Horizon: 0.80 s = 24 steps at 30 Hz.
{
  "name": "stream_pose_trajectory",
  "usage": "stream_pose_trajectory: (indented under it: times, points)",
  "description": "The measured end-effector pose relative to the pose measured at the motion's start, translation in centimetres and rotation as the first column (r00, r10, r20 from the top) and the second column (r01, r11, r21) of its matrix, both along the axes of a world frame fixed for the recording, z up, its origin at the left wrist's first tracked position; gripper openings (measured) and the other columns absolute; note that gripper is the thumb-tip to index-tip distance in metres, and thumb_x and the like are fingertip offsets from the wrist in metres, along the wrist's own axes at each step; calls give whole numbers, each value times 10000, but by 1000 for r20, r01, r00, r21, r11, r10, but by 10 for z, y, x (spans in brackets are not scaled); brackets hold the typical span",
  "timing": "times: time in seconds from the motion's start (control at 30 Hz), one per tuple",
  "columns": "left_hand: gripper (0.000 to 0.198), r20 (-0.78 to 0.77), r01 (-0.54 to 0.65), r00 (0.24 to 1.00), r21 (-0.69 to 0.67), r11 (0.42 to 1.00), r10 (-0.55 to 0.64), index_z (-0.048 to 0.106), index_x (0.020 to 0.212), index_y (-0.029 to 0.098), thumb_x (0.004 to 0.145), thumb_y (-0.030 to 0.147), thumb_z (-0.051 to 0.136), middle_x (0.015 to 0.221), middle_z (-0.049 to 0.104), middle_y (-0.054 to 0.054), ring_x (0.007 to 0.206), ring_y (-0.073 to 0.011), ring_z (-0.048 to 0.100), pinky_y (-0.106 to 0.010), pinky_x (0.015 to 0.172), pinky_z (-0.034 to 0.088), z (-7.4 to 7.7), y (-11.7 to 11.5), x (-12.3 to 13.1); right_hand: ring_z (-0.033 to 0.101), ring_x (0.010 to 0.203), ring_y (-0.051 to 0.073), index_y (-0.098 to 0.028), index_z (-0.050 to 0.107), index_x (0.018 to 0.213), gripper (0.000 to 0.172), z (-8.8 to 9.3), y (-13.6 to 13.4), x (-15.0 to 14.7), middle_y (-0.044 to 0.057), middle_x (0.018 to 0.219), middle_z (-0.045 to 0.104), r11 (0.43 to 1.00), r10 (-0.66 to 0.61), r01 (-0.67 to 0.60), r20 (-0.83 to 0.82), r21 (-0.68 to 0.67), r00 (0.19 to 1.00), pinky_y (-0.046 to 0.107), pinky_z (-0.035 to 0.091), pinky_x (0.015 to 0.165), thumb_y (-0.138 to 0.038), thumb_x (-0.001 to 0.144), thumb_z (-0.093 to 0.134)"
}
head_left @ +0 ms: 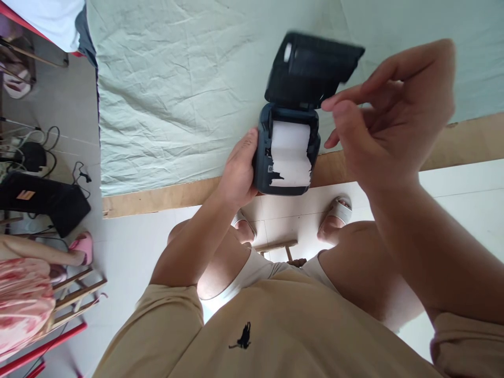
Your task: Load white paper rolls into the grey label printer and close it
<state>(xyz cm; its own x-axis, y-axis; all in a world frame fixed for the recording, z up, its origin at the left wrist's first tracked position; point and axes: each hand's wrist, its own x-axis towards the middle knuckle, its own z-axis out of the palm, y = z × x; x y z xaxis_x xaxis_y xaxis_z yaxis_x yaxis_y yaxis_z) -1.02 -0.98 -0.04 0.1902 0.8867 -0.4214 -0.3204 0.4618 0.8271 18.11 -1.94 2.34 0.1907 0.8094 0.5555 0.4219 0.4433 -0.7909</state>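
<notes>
A dark portable receipt printer [260,157] is held up near the table edge, its lid [311,68] swung up and away from the body. Inside the bay sits a white paper roll [290,152], its torn, ragged end lying over the near side of the body. My left hand [241,170] is closed around the printer's left side. My right hand [394,110] is beside the lid's lower right corner, fingers bent and apart with nothing seen in them. Whether a fingertip touches the lid, I cannot tell.
A table [177,105] under a pale green cloth has a bare wooden edge [157,202] towards me. To the left are a black box-like object [43,197], tangled cables [39,139] and a wooden chair [79,294]. Another person's leg with a pink slipper [82,248] shows there.
</notes>
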Motion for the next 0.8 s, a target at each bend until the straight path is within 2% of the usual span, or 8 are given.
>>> stream_pose_trajectory:
  times: [0.1, 0.17, 0.3, 0.43, 0.53, 0.63, 0.7, 0.8]
  points:
    - [536, -44, 11, 999, 61, 998, -8, 649, 888, 243, 1039, 752, 572, 666, 564, 31, 541, -108, 597, -244, 498, 509, 4, -3, 3, 643, 649, 149, -273, 637, 896, 132, 0, 4, 3, -23, 821, 684, 999, 26, -14, 247, -50, 969, 342, 481, 591, -351, 968, 716]
    - [513, -74, 12, 997, 120, 993, -3, 650, 835, 229, 1064, 685, 591, 670, 560, 28, 590, -99, 602, -233, 557, 531, 8, -6, 4, 556, 603, 144, -277, 713, 918, 54, -1, 6, 7, -27, 750, 677, 993, 56, -1, 455, -120, 889, 351, 450, 619, -330, 926, 723]
    - [454, -48, 32, 999, 164, 986, -25, 680, 806, 203, 1067, 574, 669, 724, 573, 20, 653, -76, 543, -209, 604, 509, 13, -9, 3, 487, 582, 161, -305, 803, 1027, 193, -2, 9, 16, -10, 680, 648, 964, 197, -47, 580, -263, 790, 354, 423, 600, -374, 847, 793]
    - [447, 10, 61, 998, 142, 988, -63, 711, 853, 205, 1035, 613, 702, 744, 605, 8, 700, -89, 562, -217, 635, 535, 10, -9, -1, 562, 623, 170, -337, 804, 1164, 382, 4, 10, 21, -9, 840, 765, 924, 329, -167, 494, -344, 804, 381, 513, 617, -356, 784, 849]
    - [466, 27, 39, 999, 108, 993, -42, 692, 848, 222, 1026, 652, 691, 719, 628, 10, 680, -111, 637, -237, 587, 558, 4, -7, -3, 499, 528, 89, -335, 794, 1194, 452, 17, 7, 24, -21, 957, 789, 889, 385, -253, 323, -381, 864, 342, 485, 534, -366, 751, 876]
    - [467, 10, -15, 1000, 71, 997, 15, 693, 900, 238, 1039, 681, 644, 701, 641, 31, 587, -115, 667, -242, 501, 547, -1, -4, -3, 506, 549, 78, -305, 769, 1155, 395, 23, 8, 28, -5, 968, 751, 927, 251, -243, -9, -284, 968, 280, 359, 436, -456, 794, 823]
    - [439, 9, -15, 1000, 46, 999, 15, 706, 959, 246, 1047, 670, 631, 759, 712, 32, 596, -134, 718, -260, 501, 583, -1, -2, -4, 529, 585, 110, -280, 726, 1086, 385, 17, 13, 32, 9, 885, 694, 959, 113, -164, -215, -233, 970, 267, 315, 422, -570, 832, 742]
    - [366, 22, 10, 1000, 27, 1000, -10, 711, 1000, 248, 1048, 606, 651, 831, 784, 22, 669, -174, 790, -286, 536, 637, 1, -1, -3, 441, 530, 104, -255, 640, 943, 438, -5, 23, 38, -10, 745, 583, 961, -10, -58, -245, -269, 970, 298, 329, 431, -599, 742, 820]
